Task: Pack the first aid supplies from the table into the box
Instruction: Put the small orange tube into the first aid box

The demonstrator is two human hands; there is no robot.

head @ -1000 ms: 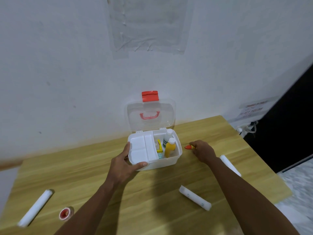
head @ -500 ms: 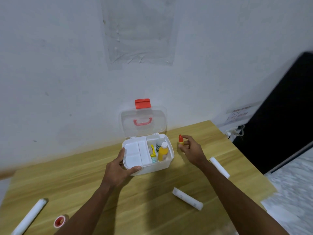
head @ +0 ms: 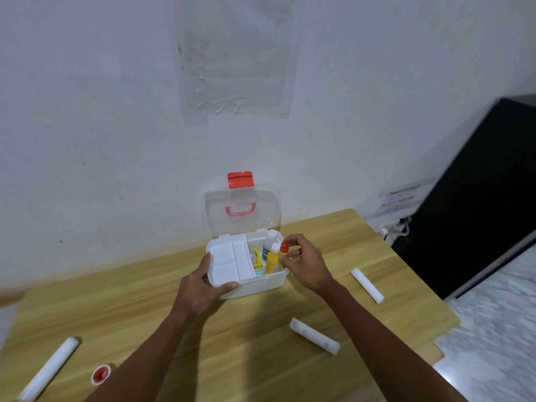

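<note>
We recorded a white plastic first aid box standing near the back of the pale wooden bench, its clear hinged lid with a red latch raised upright against the grey wall. Our left hand was clamped on the box's near left corner, thumb along the side and fingers over the rim beside the white divided tray. Our right hand was pinched shut on a small red-capped bottle, holding it upright over the right compartment, just beside a yellow bottle with a white cap and a white bottle standing inside. Two white wrapped bandage rolls lay on the bench to the right of the box and near its front, a third at the far left edge, with a small red-cored tape roll beside it.
</note>
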